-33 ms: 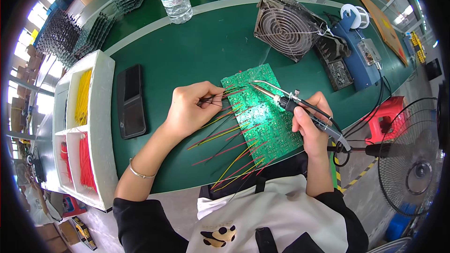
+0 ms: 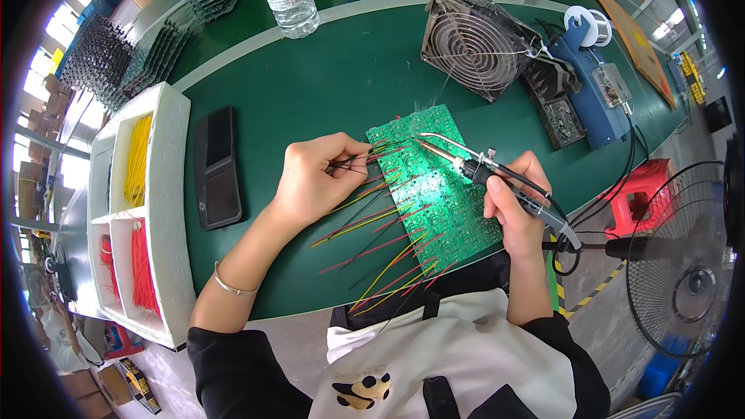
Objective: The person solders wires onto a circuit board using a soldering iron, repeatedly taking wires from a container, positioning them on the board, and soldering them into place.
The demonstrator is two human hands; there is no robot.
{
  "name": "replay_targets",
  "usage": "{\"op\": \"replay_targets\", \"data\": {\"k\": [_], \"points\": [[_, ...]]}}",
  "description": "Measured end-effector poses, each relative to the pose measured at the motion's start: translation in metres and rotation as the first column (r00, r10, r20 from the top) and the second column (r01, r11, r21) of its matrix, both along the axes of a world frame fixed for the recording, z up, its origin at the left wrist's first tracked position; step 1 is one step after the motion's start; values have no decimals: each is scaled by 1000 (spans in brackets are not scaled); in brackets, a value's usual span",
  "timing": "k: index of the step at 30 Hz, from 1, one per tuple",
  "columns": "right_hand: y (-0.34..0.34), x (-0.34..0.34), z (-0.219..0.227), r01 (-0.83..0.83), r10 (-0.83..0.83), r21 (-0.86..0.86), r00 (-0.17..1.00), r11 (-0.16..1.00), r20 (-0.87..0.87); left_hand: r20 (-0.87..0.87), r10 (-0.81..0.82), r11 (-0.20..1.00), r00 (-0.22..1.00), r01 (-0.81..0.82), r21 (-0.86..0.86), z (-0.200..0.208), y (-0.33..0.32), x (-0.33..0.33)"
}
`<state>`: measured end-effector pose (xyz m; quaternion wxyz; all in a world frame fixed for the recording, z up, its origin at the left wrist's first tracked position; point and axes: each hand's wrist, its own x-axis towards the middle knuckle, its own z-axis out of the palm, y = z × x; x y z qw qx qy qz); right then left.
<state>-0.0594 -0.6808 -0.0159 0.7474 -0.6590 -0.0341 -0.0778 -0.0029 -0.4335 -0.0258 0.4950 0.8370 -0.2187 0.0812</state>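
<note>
A green circuit board (image 2: 458,209) lies on the bench before me, with several red, yellow and black wires (image 2: 365,221) fanning out from its left edge. My left hand (image 2: 322,174) is closed at the board's upper left, pinching a few thin black wires (image 2: 341,164) whose ends reach over the board. In my right hand (image 2: 518,206) is a soldering iron (image 2: 477,171) with a curved solder-feed tube (image 2: 454,143) fixed above it. Its tip is at the upper part of the board, close to the wire ends; whether it touches cannot be made out.
A white foam box (image 2: 167,209) of yellow and red wires and a black phone case (image 2: 215,167) are on the left. Behind the board stand a water bottle (image 2: 289,0), a square fan (image 2: 469,46) and a blue solder feeder (image 2: 594,85). A floor fan (image 2: 694,279) is at right.
</note>
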Motion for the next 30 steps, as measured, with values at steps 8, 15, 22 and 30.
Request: {"op": "replay_targets", "data": {"k": [8, 15, 22, 30], "points": [[-1, 1, -2, -14, 14, -8, 1000, 1000, 17, 20, 3, 1000, 1000, -3, -6, -1, -1, 0], [-2, 1, -2, -28, 28, -16, 999, 999, 15, 38, 10, 1000, 999, -10, -2, 0, -2, -1], [-1, 1, -3, -28, 29, -32, 1000, 999, 12, 40, 11, 1000, 999, -12, 20, 0, -2, -1], [0, 1, -5, -24, 27, -71, 999, 997, 41, 77, 31, 998, 997, -34, 46, -1, -1, -2]]}}
